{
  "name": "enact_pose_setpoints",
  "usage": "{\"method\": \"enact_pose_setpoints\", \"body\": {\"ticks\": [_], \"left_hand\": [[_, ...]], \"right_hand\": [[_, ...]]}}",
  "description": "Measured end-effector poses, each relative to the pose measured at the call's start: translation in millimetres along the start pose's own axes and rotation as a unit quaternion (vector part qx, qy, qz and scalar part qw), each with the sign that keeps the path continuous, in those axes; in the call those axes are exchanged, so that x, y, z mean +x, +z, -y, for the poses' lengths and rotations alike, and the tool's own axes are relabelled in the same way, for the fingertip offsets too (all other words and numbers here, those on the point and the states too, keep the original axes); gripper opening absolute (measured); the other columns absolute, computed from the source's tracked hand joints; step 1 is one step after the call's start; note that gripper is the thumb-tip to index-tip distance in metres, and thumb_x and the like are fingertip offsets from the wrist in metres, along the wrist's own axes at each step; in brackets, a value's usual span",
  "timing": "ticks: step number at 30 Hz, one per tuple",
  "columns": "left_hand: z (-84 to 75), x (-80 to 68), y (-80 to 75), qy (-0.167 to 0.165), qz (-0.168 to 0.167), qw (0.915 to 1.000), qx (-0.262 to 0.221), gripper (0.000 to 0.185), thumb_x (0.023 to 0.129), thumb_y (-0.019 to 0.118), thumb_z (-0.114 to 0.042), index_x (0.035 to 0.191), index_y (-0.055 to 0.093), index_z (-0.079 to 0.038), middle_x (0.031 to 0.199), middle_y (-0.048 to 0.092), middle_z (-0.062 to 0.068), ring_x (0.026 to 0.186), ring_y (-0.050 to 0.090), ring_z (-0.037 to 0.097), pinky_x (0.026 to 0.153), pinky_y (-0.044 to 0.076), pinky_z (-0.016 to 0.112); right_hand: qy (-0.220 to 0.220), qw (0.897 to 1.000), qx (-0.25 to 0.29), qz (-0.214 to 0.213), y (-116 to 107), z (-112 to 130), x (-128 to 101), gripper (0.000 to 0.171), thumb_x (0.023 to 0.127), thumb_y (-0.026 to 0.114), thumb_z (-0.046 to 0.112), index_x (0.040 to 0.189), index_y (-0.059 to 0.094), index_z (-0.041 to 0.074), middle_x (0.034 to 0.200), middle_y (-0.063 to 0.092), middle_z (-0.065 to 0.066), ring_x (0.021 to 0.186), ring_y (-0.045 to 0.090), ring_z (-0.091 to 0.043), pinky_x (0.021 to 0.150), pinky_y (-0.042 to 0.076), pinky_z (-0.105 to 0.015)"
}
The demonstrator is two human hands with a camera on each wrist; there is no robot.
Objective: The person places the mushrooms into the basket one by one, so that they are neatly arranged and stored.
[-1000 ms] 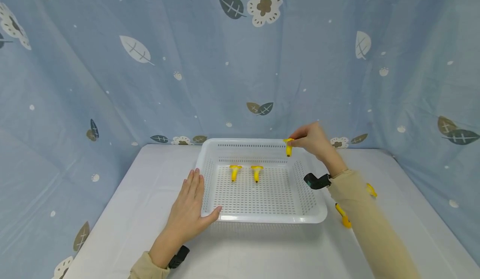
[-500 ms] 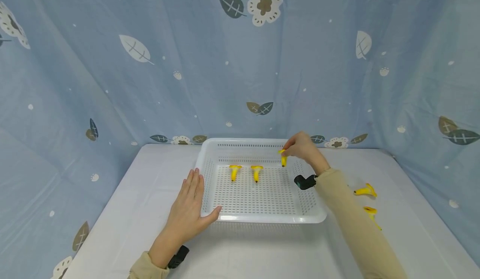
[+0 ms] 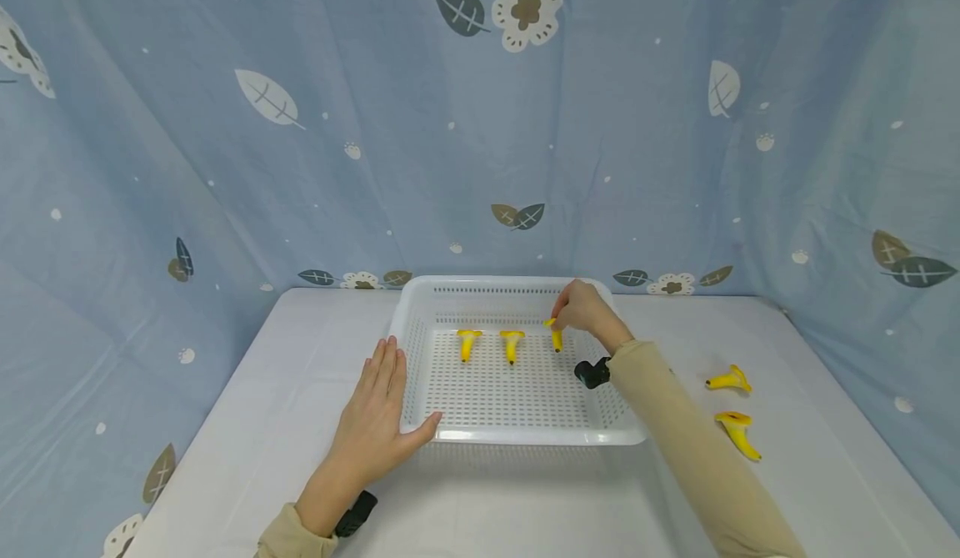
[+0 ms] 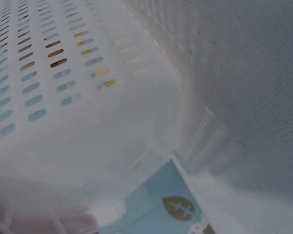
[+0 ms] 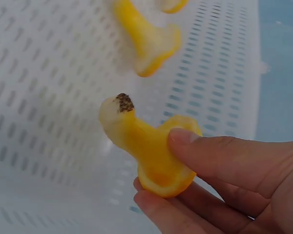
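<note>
A white plastic basket (image 3: 525, 436) with slotted walls and floor stands on the table. My right hand (image 3: 587, 312) pinches a yellow mushroom (image 5: 154, 146) by its flared cap, thumb on one side and fingers on the other. Its dark-tipped stem points toward the near side, in the right part of the basket; whether it touches the floor I cannot tell. Two more mushrooms, a left one (image 3: 467, 345) and a middle one (image 3: 512, 346), lie in a row inside with caps toward the back. My left hand (image 3: 375, 420) rests against the basket's left rim, fingers straight.
Right of the basket, two yellow mushrooms lie on the white table, a farther one (image 3: 729, 379) and a nearer one (image 3: 738, 434). A blue patterned curtain (image 3: 480, 166) hangs behind and at both sides.
My right hand has carried its mushroom left and down from the back right rim into the basket, beside the other two. The left hand stays at the left rim.
</note>
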State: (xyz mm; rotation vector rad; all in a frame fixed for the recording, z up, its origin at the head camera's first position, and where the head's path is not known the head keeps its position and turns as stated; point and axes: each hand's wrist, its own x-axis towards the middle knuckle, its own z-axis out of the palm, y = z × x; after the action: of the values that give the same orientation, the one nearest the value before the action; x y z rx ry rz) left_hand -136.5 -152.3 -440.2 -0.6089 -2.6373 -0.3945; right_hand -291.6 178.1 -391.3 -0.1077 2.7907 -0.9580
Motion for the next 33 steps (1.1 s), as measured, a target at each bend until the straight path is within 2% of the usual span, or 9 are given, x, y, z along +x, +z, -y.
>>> {"method": "enact_pose_setpoints", "body": {"ticks": [5, 13, 22, 28, 33], "left_hand": [[0.0, 0.2, 0.3, 0.000, 0.000, 1.0000, 0.001, 0.102, 0.081, 0.067, -0.052, 0.144, 0.032, 0.019, 0.158, 0.019, 0.032, 0.147, 0.018, 0.045, 0.116, 0.024, 0.057], [-1.4, 0.4, -0.6, -0.008, 0.009, 0.9999, -0.005, 0.102, 0.082, 0.066, -0.054, 0.145, 0.031, 0.018, 0.159, 0.017, 0.031, 0.148, 0.014, 0.043, 0.116, 0.023, 0.057], [-0.3, 0.6, -0.4, -0.004, 0.006, 1.0000, -0.003, 0.101, 0.083, 0.065, -0.054, 0.145, 0.031, 0.019, 0.158, 0.018, 0.031, 0.148, 0.014, 0.042, 0.115, 0.024, 0.058], [-1.0, 0.5, -0.8, -0.004, 0.006, 1.0000, -0.001, 0.101, 0.083, 0.065, -0.054, 0.145, 0.032, 0.019, 0.158, 0.018, 0.031, 0.147, 0.017, 0.044, 0.116, 0.023, 0.057], [-1.5, -0.2, -1.7, -0.008, 0.011, 0.9999, -0.001, 0.101, 0.083, 0.066, -0.054, 0.145, 0.031, 0.018, 0.159, 0.017, 0.030, 0.148, 0.015, 0.043, 0.117, 0.022, 0.056]], "right_hand": [[0.001, 1.000, -0.010, 0.010, 8, -3, 2, 0.009, 0.073, 0.079, -0.002, 0.075, 0.071, 0.002, 0.084, 0.069, -0.009, 0.077, 0.055, -0.023, 0.068, 0.048, -0.034], [0.008, 1.000, 0.007, 0.016, 14, -11, 6, 0.011, 0.073, 0.079, -0.002, 0.077, 0.071, 0.002, 0.089, 0.067, -0.009, 0.082, 0.054, -0.024, 0.071, 0.045, -0.035], [0.011, 0.999, -0.030, 0.024, 22, -15, 9, 0.012, 0.074, 0.080, -0.002, 0.075, 0.070, 0.005, 0.087, 0.067, -0.008, 0.079, 0.054, -0.023, 0.069, 0.047, -0.034], [0.021, 0.999, -0.040, 0.021, 23, -12, 6, 0.011, 0.076, 0.081, -0.001, 0.080, 0.071, 0.003, 0.086, 0.066, -0.008, 0.079, 0.055, -0.024, 0.069, 0.048, -0.035], [0.014, 0.999, -0.042, 0.019, 25, -12, 7, 0.012, 0.075, 0.081, -0.002, 0.077, 0.071, 0.003, 0.083, 0.067, -0.008, 0.077, 0.056, -0.023, 0.067, 0.047, -0.034]]}}
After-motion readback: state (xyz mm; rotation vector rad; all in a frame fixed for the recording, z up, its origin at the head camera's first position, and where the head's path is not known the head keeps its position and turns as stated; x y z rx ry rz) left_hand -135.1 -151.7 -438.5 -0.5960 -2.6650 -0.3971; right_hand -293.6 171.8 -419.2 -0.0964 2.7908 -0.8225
